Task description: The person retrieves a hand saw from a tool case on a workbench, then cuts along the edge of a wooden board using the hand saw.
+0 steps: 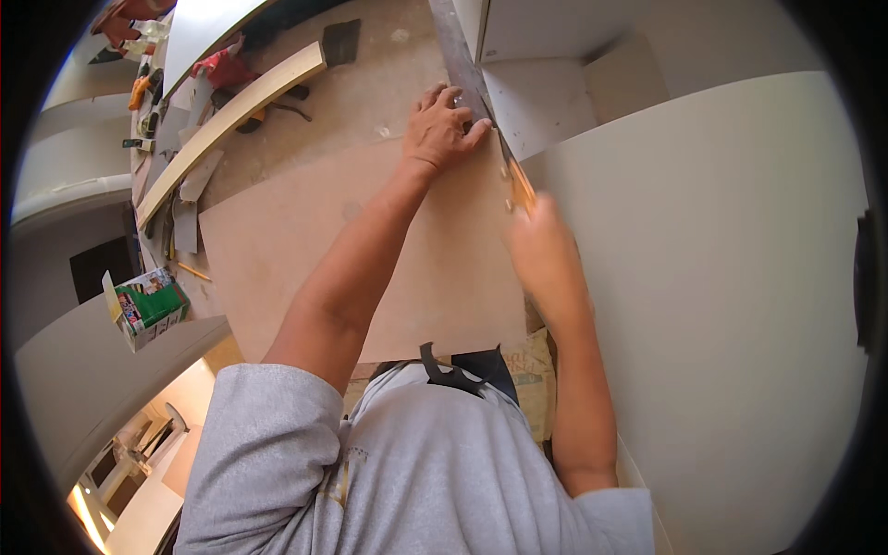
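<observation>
A thin, light brown sheet [305, 231] lies flat in front of me, reaching back from my waist. My left hand [437, 128] presses down at its far right corner, fingers spread and bent, fingertips beside a grey metal strip [455, 51]. Just nearer, along the sheet's right edge, my right hand [544, 245] is closed around a slim orange tool [524, 188], which looks like a utility knife. Motion blurs that hand, and the tool's tip cannot be made out clearly.
A large pale panel [712, 277] stands close on the right. To the left are a curved wooden strip [236, 120], a red and black tool [227, 74], a pencil [194, 271], offcuts [186, 227] and a green and white box [153, 305].
</observation>
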`<action>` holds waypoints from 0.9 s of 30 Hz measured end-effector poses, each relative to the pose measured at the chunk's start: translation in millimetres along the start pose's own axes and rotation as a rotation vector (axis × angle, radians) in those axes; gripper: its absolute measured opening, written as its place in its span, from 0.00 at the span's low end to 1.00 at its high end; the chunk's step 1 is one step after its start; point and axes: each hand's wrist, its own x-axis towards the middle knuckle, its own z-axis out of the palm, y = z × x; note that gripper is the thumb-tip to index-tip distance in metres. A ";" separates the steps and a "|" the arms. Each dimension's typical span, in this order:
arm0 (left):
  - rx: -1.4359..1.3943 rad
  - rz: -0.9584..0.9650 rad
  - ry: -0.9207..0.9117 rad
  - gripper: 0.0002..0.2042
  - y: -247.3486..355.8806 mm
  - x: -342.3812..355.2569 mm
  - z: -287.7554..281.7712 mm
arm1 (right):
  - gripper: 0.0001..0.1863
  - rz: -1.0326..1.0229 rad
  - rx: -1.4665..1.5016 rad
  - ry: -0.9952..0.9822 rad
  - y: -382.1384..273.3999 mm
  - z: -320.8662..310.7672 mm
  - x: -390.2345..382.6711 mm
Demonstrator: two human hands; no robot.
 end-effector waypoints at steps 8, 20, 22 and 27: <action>-0.001 -0.007 -0.001 0.20 -4.3 -2.2 7.6 | 0.19 0.226 0.022 -0.180 -16.1 -30.8 -74.9; 0.005 0.007 0.008 0.23 -3.5 -1.5 7.2 | 0.19 0.324 0.023 -0.213 -12.6 -39.3 -87.8; 0.019 -0.003 -0.009 0.23 -3.9 -2.2 8.3 | 0.18 0.363 0.039 -0.214 -11.3 -45.6 -117.3; -0.002 -0.004 -0.023 0.22 -1.6 -4.0 5.0 | 0.17 0.142 0.062 -0.099 -1.7 1.5 -13.8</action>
